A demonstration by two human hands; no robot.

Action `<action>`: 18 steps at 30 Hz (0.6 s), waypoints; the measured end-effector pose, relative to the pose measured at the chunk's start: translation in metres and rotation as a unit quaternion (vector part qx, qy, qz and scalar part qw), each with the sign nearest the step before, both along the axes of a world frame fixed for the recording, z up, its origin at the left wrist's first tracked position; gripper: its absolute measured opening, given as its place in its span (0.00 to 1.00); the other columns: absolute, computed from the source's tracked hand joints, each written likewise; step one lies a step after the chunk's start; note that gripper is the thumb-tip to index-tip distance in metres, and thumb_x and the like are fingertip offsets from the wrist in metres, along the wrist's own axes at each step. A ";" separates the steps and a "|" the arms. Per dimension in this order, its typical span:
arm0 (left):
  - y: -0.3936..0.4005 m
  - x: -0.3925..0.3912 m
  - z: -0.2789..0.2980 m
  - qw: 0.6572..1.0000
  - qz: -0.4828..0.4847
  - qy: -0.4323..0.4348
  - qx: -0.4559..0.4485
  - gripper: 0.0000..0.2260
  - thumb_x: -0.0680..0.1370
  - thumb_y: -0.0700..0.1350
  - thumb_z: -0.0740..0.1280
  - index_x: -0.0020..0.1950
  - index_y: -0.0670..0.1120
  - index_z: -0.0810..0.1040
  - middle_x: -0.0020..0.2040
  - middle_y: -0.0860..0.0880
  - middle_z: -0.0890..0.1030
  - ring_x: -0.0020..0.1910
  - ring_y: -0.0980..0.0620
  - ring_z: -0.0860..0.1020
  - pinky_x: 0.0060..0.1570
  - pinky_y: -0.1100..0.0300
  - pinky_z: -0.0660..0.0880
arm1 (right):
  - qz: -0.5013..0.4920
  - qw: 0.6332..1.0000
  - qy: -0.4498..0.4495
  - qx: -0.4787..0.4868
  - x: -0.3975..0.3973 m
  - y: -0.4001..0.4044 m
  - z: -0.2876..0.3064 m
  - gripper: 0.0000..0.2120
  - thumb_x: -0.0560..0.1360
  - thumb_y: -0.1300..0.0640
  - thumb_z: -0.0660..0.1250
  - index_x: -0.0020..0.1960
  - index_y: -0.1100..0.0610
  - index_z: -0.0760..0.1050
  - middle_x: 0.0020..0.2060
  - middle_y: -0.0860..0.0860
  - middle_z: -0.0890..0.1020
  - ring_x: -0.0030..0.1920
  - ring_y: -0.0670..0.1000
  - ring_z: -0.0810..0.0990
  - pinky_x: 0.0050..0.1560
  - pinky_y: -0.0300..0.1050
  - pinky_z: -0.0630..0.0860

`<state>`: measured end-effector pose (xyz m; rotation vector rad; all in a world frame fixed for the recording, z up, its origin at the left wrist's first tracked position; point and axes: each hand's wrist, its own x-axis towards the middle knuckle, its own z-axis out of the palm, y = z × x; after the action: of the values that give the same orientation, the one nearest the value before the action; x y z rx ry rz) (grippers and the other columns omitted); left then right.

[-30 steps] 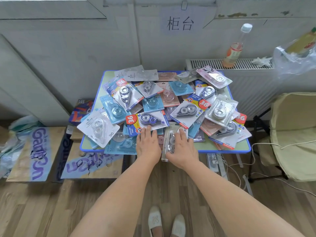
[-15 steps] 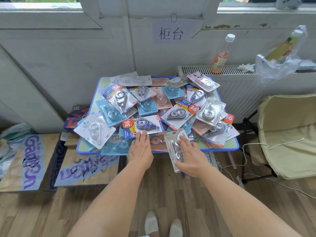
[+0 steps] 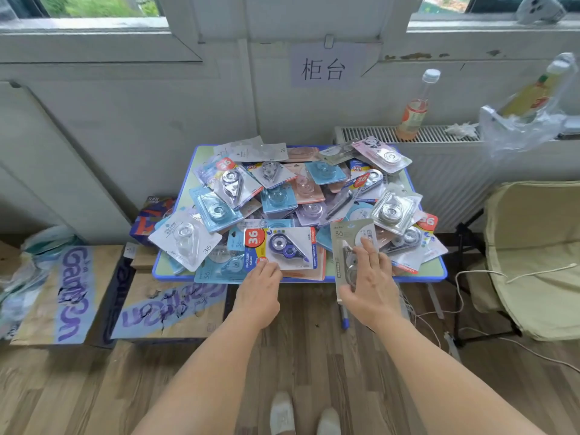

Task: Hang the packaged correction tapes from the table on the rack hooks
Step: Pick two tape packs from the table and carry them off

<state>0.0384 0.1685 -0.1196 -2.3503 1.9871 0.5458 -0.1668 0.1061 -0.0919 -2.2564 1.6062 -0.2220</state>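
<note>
At the table's near edge, right hand (image 3: 370,284) grips a grey pack (image 3: 351,246), thumb under, fingers on top, lifting it clear of the pile (image 3: 301,202). Left hand (image 3: 259,291) lies flat, fingertips on the blue "36" pack (image 3: 282,248), probably pinning it. Table (image 3: 434,271) holds the rest; no rack in view.

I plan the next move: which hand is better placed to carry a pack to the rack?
Right hand: it grips a grey pack. Left hand only touches a pack.
</note>
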 end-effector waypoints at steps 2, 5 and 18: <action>-0.002 -0.004 0.005 0.997 0.074 0.016 -0.031 0.17 0.78 0.35 0.58 0.66 0.45 0.68 0.69 0.48 0.66 0.66 0.48 0.67 0.57 0.58 0.68 | -0.003 1.000 -0.003 0.000 0.005 -0.003 -0.004 0.32 0.72 0.50 0.66 0.73 0.54 0.59 0.77 0.48 0.54 0.74 0.56 0.53 0.72 0.52 0.60; -0.015 -0.017 0.012 0.985 0.155 0.056 -0.048 0.16 0.81 0.38 0.57 0.69 0.46 0.67 0.69 0.48 0.65 0.62 0.47 0.69 0.50 0.55 0.70 | -0.008 1.000 0.004 0.019 0.010 -0.007 -0.007 0.31 0.73 0.50 0.66 0.72 0.53 0.58 0.77 0.47 0.54 0.74 0.55 0.52 0.71 0.52 0.62; -0.071 -0.044 0.000 0.976 0.209 0.048 0.025 0.32 0.82 0.56 0.58 0.80 0.51 0.44 0.80 0.45 0.41 0.77 0.37 0.47 0.74 0.46 0.55 | -0.131 0.991 0.004 -0.014 -0.033 -0.021 -0.003 0.35 0.71 0.55 0.68 0.74 0.55 0.57 0.78 0.48 0.53 0.73 0.57 0.54 0.68 0.53 0.65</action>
<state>-0.0055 0.0977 -0.1200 -2.7687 1.4808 0.7219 -0.1993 0.0851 -0.0949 -2.0619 1.9130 -0.3053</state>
